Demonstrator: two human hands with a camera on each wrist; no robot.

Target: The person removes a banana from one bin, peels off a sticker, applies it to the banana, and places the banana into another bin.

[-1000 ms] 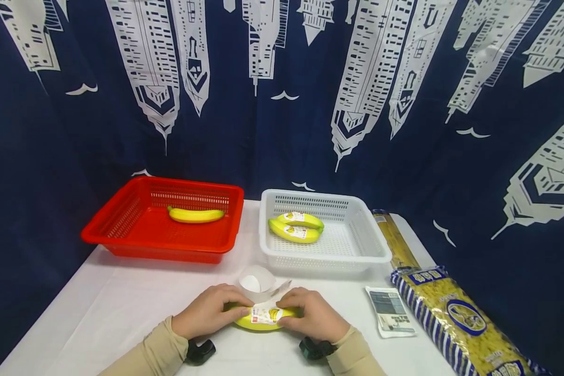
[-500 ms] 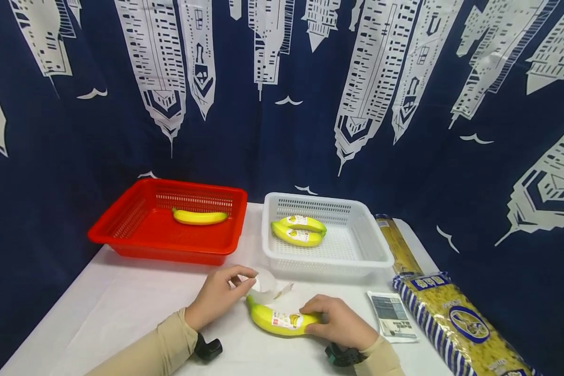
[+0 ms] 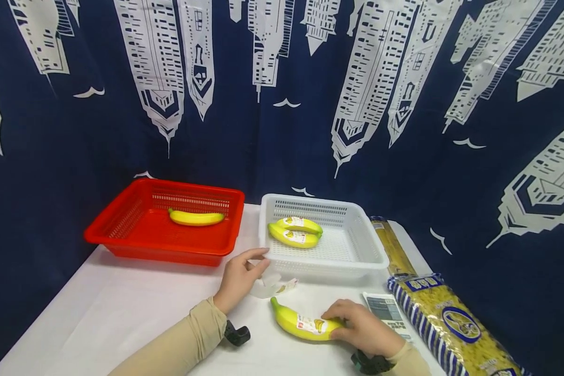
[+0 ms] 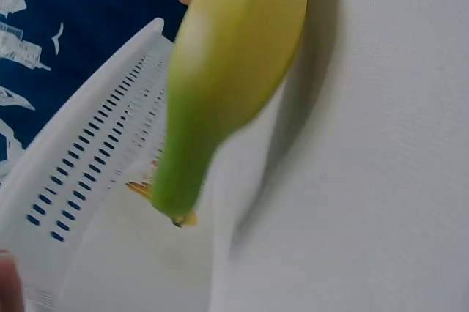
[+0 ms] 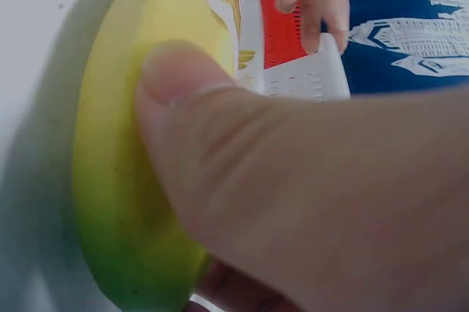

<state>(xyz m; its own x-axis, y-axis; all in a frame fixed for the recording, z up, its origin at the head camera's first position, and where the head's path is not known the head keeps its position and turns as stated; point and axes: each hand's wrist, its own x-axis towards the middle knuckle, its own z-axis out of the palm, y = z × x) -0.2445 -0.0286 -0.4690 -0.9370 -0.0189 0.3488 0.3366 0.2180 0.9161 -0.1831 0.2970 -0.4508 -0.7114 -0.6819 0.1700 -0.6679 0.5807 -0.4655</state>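
Observation:
My right hand (image 3: 364,326) grips the right end of a yellow banana (image 3: 305,324) low over the white table, its thumb (image 5: 183,78) on the peel. The banana's green stem end points left and a printed sticker (image 3: 312,324) is on its side. My left hand (image 3: 242,277) reaches toward the front left corner of the white basket (image 3: 324,263), fingers extended and holding nothing visible. Whether they touch the rim I cannot tell. A white roll of stickers (image 3: 263,290), partly hidden by my left hand, has a loose printed strip (image 3: 288,285). Two stickered bananas (image 3: 295,231) lie in the white basket.
A red basket (image 3: 164,253) at the back left holds one banana (image 3: 196,218) with no sticker in sight. On the right are a small white packet (image 3: 387,310), a yellow bag with blue stripes (image 3: 451,318) and a long yellowish pack (image 3: 395,248). A patterned navy curtain (image 3: 244,156) hangs behind.
Both hands were on the banana. My left hand has let go and moved over the roll toward the white basket. My right hand has moved the banana to the right.

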